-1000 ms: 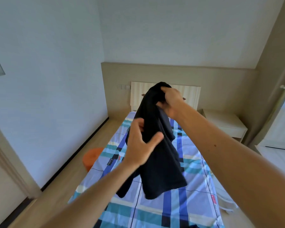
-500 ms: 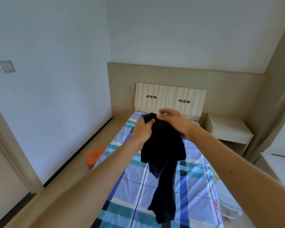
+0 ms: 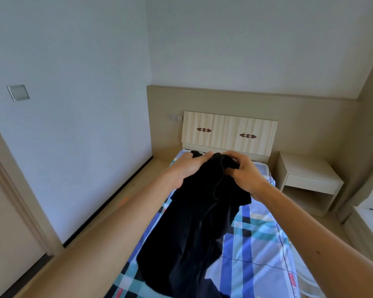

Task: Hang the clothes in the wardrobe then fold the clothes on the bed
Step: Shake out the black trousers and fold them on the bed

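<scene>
The left hand [image 3: 188,167] and right hand [image 3: 244,174] each pinched the top edge of the black garment [image 3: 192,233], seemingly soft, light and limp, best held at its corners

A grey switch [image 3: 18,92] sits on the white wall in the upper left. A beige panel [image 3: 310,125] runs across the far wall at mid-frame, with white sockets [image 3: 174,117] on it near centre. Right of centre stands a pale nightstand [image 3: 308,181], drawer above, open shelf below. A door frame [image 3: 19,201] crosses the left edge. A blurred orange smear [image 3: 122,202] shows on the wooden floor [image 3: 95,244].
</scene>
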Motion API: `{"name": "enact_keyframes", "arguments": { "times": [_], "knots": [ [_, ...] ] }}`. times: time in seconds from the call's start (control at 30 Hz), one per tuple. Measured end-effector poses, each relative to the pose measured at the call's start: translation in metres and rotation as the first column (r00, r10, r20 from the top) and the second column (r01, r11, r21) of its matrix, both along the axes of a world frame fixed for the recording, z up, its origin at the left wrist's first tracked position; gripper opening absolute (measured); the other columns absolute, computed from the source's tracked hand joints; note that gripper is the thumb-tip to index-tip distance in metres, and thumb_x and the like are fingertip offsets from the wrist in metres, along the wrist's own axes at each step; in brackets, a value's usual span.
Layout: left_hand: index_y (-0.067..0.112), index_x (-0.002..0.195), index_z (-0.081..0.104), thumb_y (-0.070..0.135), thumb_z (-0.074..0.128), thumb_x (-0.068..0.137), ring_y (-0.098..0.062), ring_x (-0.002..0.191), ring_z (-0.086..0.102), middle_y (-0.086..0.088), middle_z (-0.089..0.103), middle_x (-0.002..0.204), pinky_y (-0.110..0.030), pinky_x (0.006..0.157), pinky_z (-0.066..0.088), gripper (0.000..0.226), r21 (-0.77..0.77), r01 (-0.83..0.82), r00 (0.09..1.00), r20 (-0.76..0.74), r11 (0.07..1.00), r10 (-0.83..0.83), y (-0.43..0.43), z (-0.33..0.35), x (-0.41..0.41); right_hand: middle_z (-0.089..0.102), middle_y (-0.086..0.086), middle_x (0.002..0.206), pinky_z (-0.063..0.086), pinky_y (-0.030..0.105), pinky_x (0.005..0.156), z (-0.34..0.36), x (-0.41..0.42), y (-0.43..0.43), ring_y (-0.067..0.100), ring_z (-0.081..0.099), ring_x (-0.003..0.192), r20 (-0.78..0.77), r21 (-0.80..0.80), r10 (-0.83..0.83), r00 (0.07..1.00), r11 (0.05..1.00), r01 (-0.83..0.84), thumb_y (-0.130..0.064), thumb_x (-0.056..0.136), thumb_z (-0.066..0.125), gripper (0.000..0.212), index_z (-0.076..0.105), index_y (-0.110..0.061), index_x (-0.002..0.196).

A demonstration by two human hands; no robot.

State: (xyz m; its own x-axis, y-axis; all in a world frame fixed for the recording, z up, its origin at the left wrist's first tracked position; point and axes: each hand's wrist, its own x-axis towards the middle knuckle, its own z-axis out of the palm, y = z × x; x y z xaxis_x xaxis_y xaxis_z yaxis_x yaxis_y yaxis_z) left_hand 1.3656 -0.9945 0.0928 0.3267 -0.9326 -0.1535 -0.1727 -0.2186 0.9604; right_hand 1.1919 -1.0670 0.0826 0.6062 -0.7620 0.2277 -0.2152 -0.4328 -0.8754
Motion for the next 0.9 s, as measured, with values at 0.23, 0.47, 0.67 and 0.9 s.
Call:
{"name": "enact_keyframes", "arguments": {
  "times": [0.23,0.47,0.67,0.9],
  "knots": [
    [0.027,0.145,0.037,0.074,0.06,0.079,-0.009,0.136,0.042,0.008,0.044,0.148,-0.038,0.111,0.037,0.084,-0.245,0.151,0.826,0.563,0.958,0.014,0.01,-0.003,0.017,0.071,0.008,0.094,0.059,0.038,0.08,0.019,0.017,-0.005,0.022,0.07,0.088,-0.069,-0.071,0.052,0.996,0.996,-0.056,0.001,0.093,0.053,0.024,0.064,-0.016,0.105],
    [0.021,0.114,0.065,0.024,0.068,0.092,-0.003,0.097,0.065,0.012,0.069,0.103,-0.019,0.086,0.048,0.022,-0.382,0.237,0.745,0.661,0.893,0.085,-0.005,-0.003,0.015,0.069,-0.002,0.091,0.049,0.024,0.067,0.011,0.023,-0.01,0.012,0.066,0.081,-0.15,-0.232,0.02,0.989,0.971,-0.054,-0.01,0.085,0.072,0.021,0.057,-0.017,0.097],
    [0.002,0.087,0.059,0.013,0.049,0.096,-0.012,0.062,0.049,-0.014,0.06,0.071,-0.039,0.063,0.041,0.018,-0.366,0.201,0.802,0.594,0.909,0.061,-0.011,-0.006,0.003,0.066,0.003,0.089,0.049,0.035,0.071,-0.011,0.011,-0.017,0.02,0.061,0.082,-0.216,-0.342,-0.103,0.971,0.939,0.023,-0.002,0.082,0.062,0.023,0.056,-0.015,0.1],
    [0.01,0.065,0.037,0.022,0.046,0.095,-0.017,0.055,0.037,0.0,0.037,0.056,-0.039,0.057,0.031,0.034,-0.4,0.094,0.873,0.473,0.912,0.117,-0.023,0.008,0.008,0.066,0.008,0.084,0.055,0.045,0.073,-0.004,-0.003,-0.037,0.027,0.062,0.079,-0.321,-0.34,-0.214,0.923,0.935,0.099,-0.004,0.079,0.061,0.017,0.061,-0.014,0.093]
  ]
}}
